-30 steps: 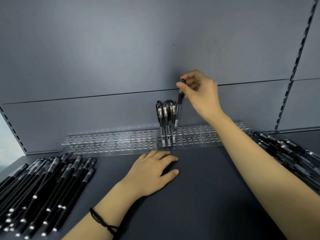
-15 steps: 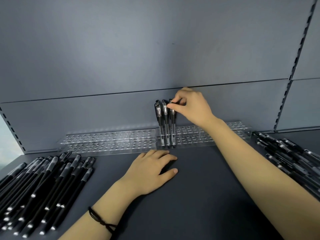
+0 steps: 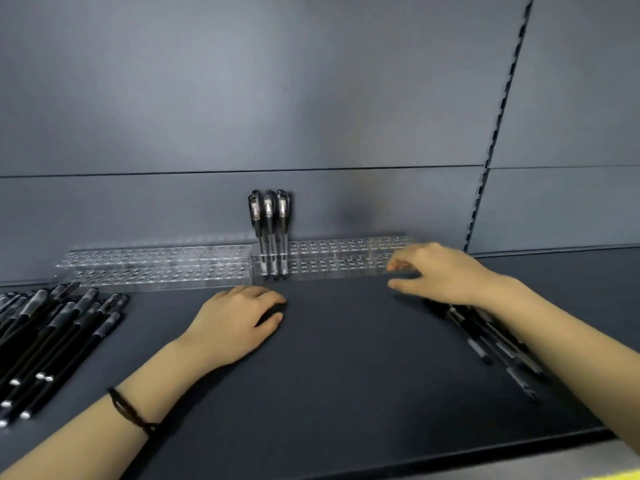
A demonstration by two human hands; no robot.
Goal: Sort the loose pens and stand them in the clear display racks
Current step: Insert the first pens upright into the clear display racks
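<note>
The dark tabletop (image 3: 346, 375) is smooth. The left hand (image 3: 232, 323) lies flat on it, fingers loose, holding nothing. Loose pens (image 3: 52, 341) lie at the left. The right hand (image 3: 440, 271) hangs over more pens (image 3: 498, 348), fingers spread and empty. Behind, clear racks (image 3: 156, 268) hold standing pens (image 3: 270, 230) by the gray wall (image 3: 311, 98).

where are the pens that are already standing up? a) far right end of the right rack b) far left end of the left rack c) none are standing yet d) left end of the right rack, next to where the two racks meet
d: the upright pens stand at the left end of the right rack, just past the seam with the empty left rack.
</note>
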